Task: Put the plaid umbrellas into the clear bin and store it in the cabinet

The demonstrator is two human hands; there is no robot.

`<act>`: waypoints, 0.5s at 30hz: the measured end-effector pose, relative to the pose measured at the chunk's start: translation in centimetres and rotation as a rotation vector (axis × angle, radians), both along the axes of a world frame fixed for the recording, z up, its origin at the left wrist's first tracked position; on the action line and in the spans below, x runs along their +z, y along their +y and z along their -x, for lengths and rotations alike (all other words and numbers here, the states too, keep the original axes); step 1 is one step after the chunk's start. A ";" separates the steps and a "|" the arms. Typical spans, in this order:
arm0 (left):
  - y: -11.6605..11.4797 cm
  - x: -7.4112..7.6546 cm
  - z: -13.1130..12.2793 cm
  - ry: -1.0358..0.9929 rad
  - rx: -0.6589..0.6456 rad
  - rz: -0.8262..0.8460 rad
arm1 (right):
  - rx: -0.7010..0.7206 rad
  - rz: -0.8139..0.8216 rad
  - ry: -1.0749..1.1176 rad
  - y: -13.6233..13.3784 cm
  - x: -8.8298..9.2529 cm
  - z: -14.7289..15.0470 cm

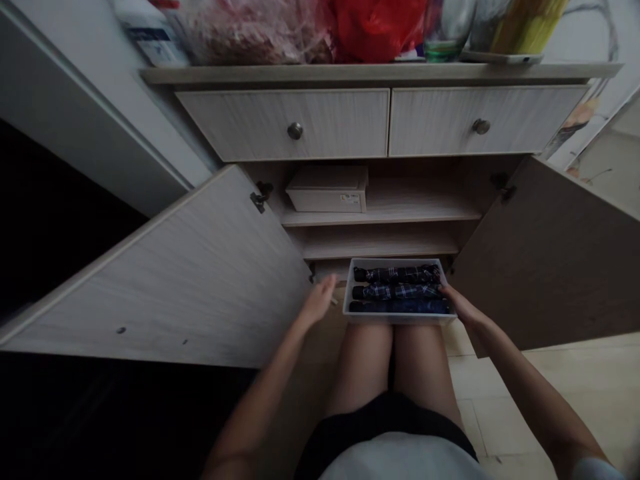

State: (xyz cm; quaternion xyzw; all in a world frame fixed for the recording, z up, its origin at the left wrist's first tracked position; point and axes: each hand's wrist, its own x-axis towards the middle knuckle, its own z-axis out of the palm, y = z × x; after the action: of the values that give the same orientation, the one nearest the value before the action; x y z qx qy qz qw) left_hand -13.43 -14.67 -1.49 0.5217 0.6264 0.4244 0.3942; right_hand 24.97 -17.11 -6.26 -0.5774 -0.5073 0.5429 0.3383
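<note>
A translucent white plastic box [400,319] rests at my knees, in front of the open cabinet. Three folded umbrellas lie side by side in it: a dark plaid umbrella [397,274] at the back, another plaid umbrella [400,291] in the middle and a dark blue umbrella [400,307] nearest me. My right hand [463,308] grips the box's right edge. Left of the box and apart from it is my left hand [319,301], slightly blurred, fingers stretched forward and thumb apart, with nothing visible in it.
Both cabinet doors stand wide, the left door [200,267] and the right door [560,260]. A lidded white box [327,190] sits on the upper shelf [420,203]. Two drawers are closed above. Bags, a white bottle [153,37] and a glass [447,30] crowd the top.
</note>
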 end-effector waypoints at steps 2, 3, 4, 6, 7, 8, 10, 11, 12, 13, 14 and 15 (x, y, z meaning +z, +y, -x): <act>4.9 3.2 2.3 0.117 0.152 -0.111 | -0.054 0.048 0.023 -0.1 0.0 -0.1; 7.6 4.9 3.3 0.162 0.219 -0.163 | -0.088 0.082 0.042 -0.1 0.1 0.0; 10.2 6.5 4.2 0.194 0.276 -0.206 | -0.106 0.102 0.053 -0.3 0.2 0.0; 15.0 9.3 5.2 0.254 0.361 -0.246 | -0.123 0.118 0.077 -0.5 0.5 0.1; 17.1 10.4 5.5 0.293 0.393 -0.222 | -0.125 0.113 0.085 -0.7 0.7 0.2; 18.8 11.2 5.6 0.321 0.425 -0.180 | -0.122 0.103 0.088 -0.9 0.8 0.2; 21.5 12.0 5.7 0.340 0.464 -0.086 | -0.118 0.082 0.085 -1.1 1.0 0.3; 22.5 12.2 5.8 0.332 0.475 -0.052 | -0.119 0.081 0.084 -1.2 1.1 0.3; 23.4 12.2 5.9 0.316 0.482 -0.032 | -0.122 0.086 0.085 -1.3 1.1 0.2; 24.1 12.2 6.0 0.295 0.491 -0.028 | -0.123 0.090 0.088 -1.3 1.0 0.1; 24.6 12.0 6.2 0.275 0.502 -0.032 | -0.122 0.093 0.091 -1.3 1.0 0.0; 25.1 11.9 6.4 0.258 0.515 -0.034 | -0.116 0.091 0.090 -1.2 0.9 -0.1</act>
State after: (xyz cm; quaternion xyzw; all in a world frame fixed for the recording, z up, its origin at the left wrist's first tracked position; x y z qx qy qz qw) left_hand -19.79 10.46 10.41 0.4018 0.7758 0.4512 0.1818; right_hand 25.02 -18.34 -5.39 -0.5956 -0.4319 0.5704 0.3651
